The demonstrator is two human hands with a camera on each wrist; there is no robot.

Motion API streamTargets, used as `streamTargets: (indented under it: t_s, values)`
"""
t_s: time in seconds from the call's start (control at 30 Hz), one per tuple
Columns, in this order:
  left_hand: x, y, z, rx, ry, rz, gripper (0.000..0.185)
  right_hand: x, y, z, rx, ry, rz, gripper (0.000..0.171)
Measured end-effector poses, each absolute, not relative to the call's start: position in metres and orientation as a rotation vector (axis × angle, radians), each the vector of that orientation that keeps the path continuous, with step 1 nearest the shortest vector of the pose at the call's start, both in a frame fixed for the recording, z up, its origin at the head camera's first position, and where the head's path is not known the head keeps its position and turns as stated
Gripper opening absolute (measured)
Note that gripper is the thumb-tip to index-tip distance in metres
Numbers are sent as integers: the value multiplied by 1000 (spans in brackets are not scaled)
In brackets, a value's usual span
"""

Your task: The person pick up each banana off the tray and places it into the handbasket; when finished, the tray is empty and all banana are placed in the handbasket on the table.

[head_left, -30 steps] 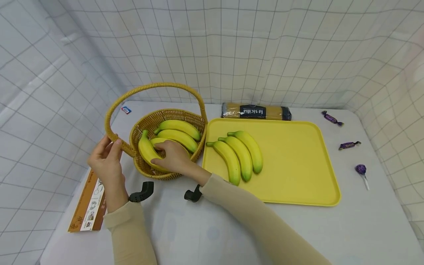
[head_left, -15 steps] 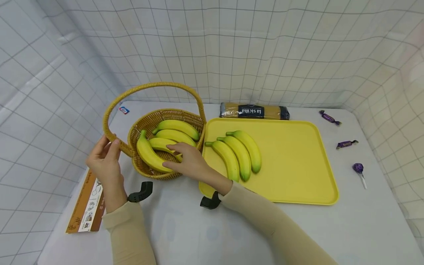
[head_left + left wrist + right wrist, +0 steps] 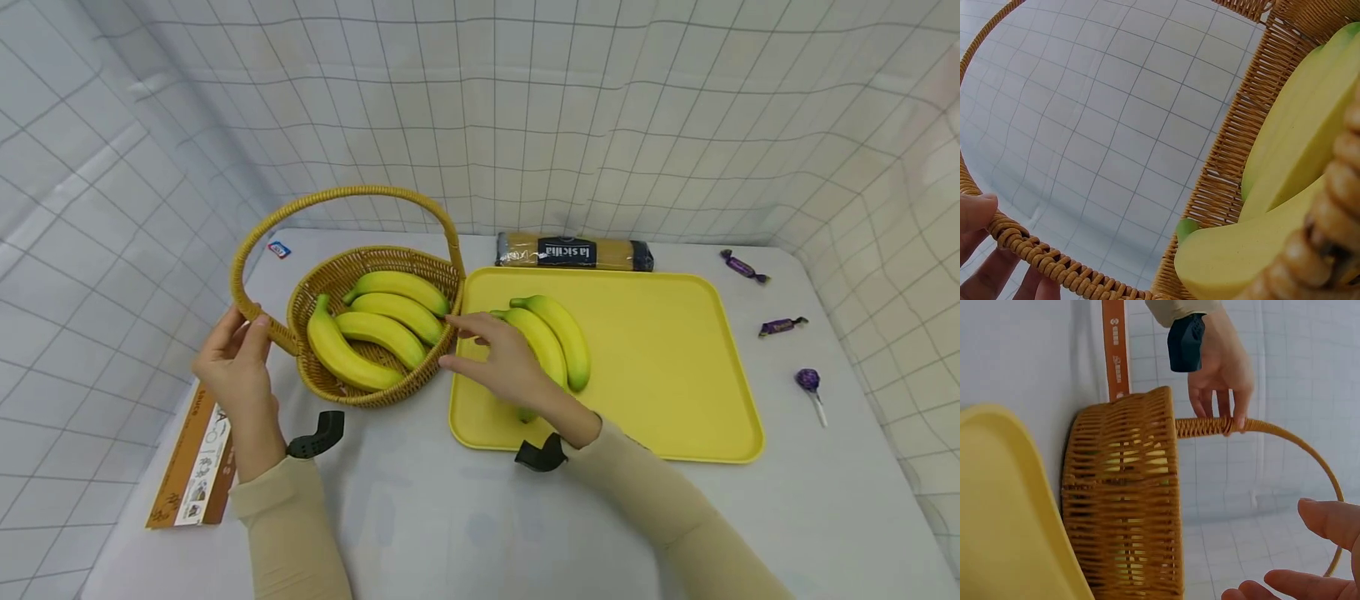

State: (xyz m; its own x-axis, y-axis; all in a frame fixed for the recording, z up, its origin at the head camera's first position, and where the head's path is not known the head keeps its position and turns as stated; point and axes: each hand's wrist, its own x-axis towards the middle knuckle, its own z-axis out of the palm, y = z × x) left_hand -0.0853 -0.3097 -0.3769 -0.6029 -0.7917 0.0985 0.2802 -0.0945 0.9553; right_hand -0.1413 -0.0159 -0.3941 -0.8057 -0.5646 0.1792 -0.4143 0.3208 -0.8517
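Head view: left hand (image 3: pixel 236 358) grips basket handle (image 3: pixel 258 321); right hand (image 3: pixel 506 362) released over bananas (image 3: pixel 558 337).

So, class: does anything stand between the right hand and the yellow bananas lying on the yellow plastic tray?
Nothing visible does. The right hand hangs open directly over the yellow bananas on the yellow plastic tray; the woven wicker basket sits off to its left.

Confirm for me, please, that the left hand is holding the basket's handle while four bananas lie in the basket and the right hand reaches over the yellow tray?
Not quite: the basket holds three bananas, not four, as the head view shows. The rest stands: the left hand holds the handle, and the right hand reaches over the yellow tray.
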Motion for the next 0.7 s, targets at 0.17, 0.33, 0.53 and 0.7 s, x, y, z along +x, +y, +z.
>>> streamTargets:
  t_s: [0.17,0.33,0.53,0.7]
  values:
    - [-85,-310,-376,594,-1405,-1801,29,-147,13,-396,-804,2477,-1523,53]
    - [-85,-310,-376,598,-1396,-1801,29,-151,39,-399,-719,2494,-1575,53]
    - [-85,-309,-375,609,-1401,-1802,30,-158,66,-406,-627,2533,-1636,52]
    - [-85,-308,-376,586,-1401,-1796,30,-169,83,-414,-517,2568,-1651,54]
